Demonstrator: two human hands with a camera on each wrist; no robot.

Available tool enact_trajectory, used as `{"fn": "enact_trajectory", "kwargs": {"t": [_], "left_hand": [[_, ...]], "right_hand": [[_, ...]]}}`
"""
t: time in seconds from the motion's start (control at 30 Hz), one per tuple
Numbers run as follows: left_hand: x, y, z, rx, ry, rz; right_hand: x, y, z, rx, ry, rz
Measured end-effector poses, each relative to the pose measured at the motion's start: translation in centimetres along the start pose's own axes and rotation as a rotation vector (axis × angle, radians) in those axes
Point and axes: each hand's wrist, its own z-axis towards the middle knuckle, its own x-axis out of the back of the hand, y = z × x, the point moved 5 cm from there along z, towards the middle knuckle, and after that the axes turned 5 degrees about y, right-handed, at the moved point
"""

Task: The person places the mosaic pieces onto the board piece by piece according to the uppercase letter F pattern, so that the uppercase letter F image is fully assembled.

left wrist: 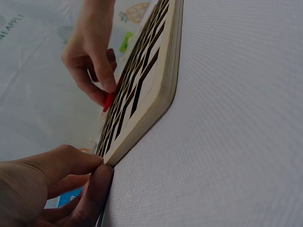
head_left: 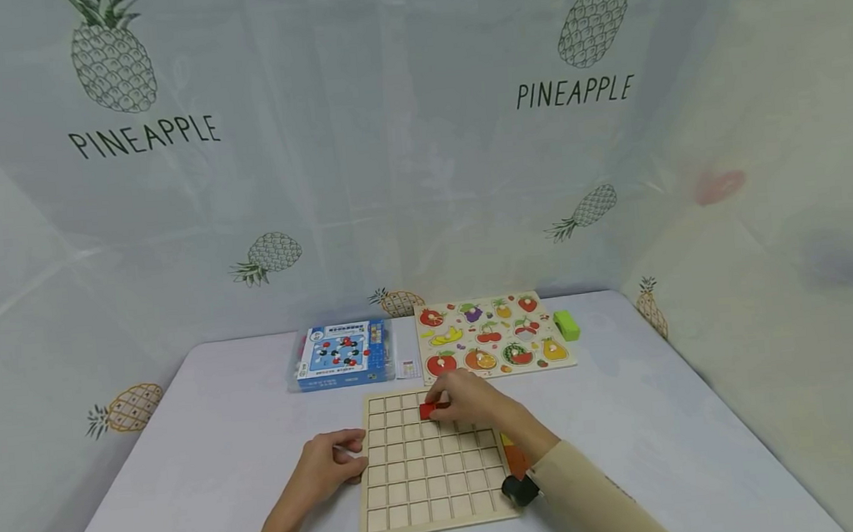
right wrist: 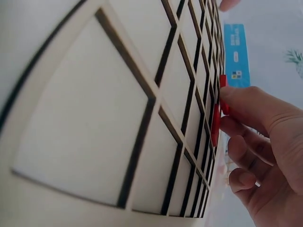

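- Right hand point(head_left: 467, 398): thumb and fingertips pinching the red tile point(head_left: 427, 410). Light pinch should do; flat, hard-looking piece.
- Red tile: at the board's 12 o'clock, among the upper cells. Right-wrist view shows two red parts at the fingers; one piece or two, can't tell. Seated or just resting on the ridges, can't tell either.
- Step, by the look of it: setting red into the grid. Best done by squaring its edges to the cell walls, lowering level, then pressing from above. A tilted tile would likely catch on a ridge.
- Let go by parting thumb and fingers sideways, so the tile isn't dragged back out.
- Left hand point(head_left: 327, 464): 9 o'clock, thumb and finger pinching the edge of the board point(head_left: 440, 530). Good brace; enough to stop sliding, no lifting.
- Right forearm crosses the 3 o'clock rim, over the orange piece point(head_left: 516, 459); sleeve could nudge it. Wrist a touch higher.
- Black unit point(head_left: 520, 490) at 4 o'clock, probably the wrist camera: mind the corner.
- Farther out: box point(head_left: 343, 352) at 11, fruit puzzle point(head_left: 507, 353) at 1, near the fingers, so approach from above. Green block point(head_left: 566, 325) at 2, well apart, no bother.
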Motion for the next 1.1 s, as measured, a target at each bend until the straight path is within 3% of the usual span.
{"fn": "enact_trajectory", "kwargs": {"t": [0.7, 1.1], "left_hand": [[-0.2, -0.5, -0.2, -0.013, 0.009, 0.007], [-0.1, -0.2, -0.1, -0.027, 0.027, 0.048]], "right_hand": [[-0.1, -0.1, -0.5, 0.032, 0.005, -0.016], [3.4, 1.7, -3.9, -0.048, 0.010, -0.027]]}}
